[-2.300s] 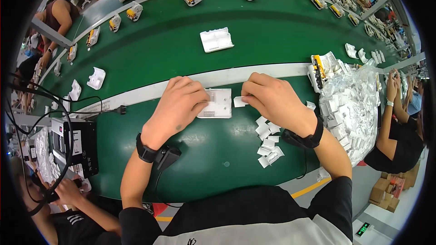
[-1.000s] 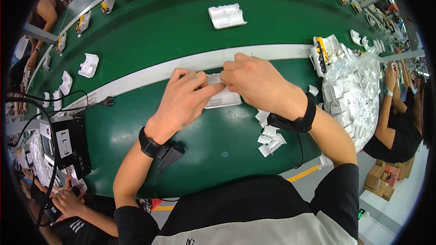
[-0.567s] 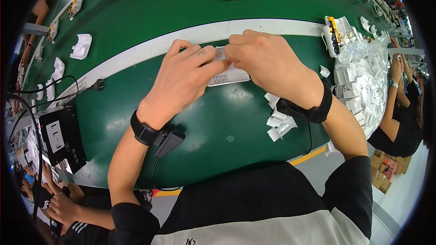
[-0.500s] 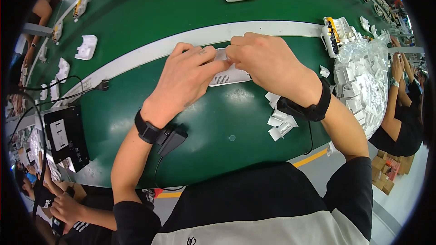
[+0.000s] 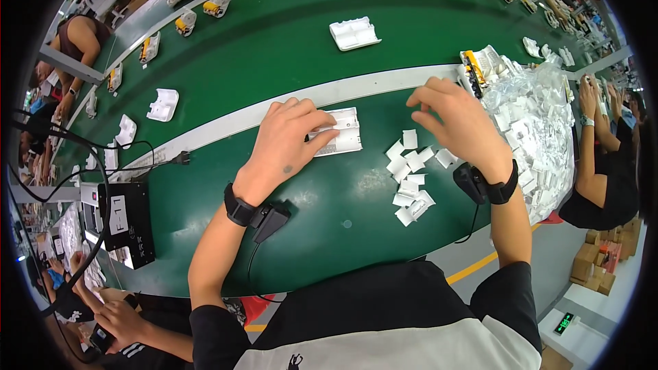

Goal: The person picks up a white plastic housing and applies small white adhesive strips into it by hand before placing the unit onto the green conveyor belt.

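My left hand (image 5: pixel 288 140) lies on a white moulded plastic tray (image 5: pixel 343 131) on the green table, its fingers holding the tray's left end down. My right hand (image 5: pixel 452 120) hovers to the right of the tray, fingers loosely curled and apart, holding nothing that I can see. Just below it lie several small white packets (image 5: pixel 411 178) scattered on the green surface. Both wrists wear black straps with a cable.
A heap of clear-bagged white parts (image 5: pixel 541 130) fills the right side. Another white tray (image 5: pixel 354 33) sits on the green conveyor (image 5: pixel 274 41), with yellow-and-white items along its far edge. A black box (image 5: pixel 123 223) with cables stands left. Other people work at left and right.
My right hand has left the tray and moved right, above the loose packets. My left hand stays on the tray.
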A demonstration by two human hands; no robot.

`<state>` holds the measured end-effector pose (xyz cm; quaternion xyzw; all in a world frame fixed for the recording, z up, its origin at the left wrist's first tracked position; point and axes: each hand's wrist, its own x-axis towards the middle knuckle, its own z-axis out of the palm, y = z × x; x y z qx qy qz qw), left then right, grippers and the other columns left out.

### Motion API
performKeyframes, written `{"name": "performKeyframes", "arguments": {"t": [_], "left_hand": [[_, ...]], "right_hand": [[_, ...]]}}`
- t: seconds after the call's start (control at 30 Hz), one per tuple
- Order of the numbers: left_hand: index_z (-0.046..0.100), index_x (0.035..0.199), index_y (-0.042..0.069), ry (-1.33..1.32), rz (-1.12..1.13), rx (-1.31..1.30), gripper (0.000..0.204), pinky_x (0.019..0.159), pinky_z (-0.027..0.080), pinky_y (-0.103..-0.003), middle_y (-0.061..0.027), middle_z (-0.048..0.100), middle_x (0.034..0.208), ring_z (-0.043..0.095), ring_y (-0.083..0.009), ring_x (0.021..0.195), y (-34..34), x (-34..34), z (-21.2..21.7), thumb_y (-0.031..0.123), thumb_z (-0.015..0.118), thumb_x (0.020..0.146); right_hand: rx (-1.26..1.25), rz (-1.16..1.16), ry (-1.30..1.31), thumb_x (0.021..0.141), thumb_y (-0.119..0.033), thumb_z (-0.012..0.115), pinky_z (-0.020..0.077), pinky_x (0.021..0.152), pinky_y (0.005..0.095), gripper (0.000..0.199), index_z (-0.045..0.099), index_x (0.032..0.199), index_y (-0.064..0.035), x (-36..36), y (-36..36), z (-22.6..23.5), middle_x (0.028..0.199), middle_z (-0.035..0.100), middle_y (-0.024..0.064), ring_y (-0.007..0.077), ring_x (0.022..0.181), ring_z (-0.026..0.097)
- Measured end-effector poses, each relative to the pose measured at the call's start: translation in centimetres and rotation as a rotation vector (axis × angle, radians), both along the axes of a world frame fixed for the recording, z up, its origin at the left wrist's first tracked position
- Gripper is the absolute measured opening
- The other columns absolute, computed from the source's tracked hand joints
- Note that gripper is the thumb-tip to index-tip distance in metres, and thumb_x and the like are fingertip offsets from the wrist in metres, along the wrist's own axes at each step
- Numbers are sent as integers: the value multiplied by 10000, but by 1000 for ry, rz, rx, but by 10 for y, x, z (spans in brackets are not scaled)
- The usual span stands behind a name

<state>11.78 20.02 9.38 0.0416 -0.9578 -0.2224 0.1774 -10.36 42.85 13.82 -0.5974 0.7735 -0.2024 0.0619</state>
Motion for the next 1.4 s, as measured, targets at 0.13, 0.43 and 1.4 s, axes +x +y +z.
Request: {"name": "performKeyframes", "arguments": {"t": [0.13, 0.43, 1.4], "left_hand": [[742, 920, 69, 38, -17, -37, 89, 812, 452, -381, -51, 618, 851, 554, -268, 838, 1, -7, -4, 137, 799, 910], [661, 840, 42, -53, -28, 74, 143, 805, 463, -405, -73, 611, 839, 567, -290, 820, 0, -17, -1, 103, 775, 902], [756, 1019, 104, -65, 732, -347, 107, 872, 550, -475, -124, 704, 1052, 676, -367, 1046, -188, 112, 31, 99, 689, 935]], "right_hand": [[81, 69, -95, 936, -119, 755, 545, 793, 428, 181, 709, 1102, -65, 0, 13, -13, 964, 642, 86, 296, 914, 667], [227, 18, -163, 949, -147, 742, 531, 752, 425, 153, 689, 1065, -63, 2, 9, -29, 895, 635, 89, 293, 875, 673], [-44, -17, 52, 906, -31, 746, 527, 796, 438, 168, 613, 1009, -40, 4, -12, -44, 941, 618, 116, 343, 912, 644]]}}
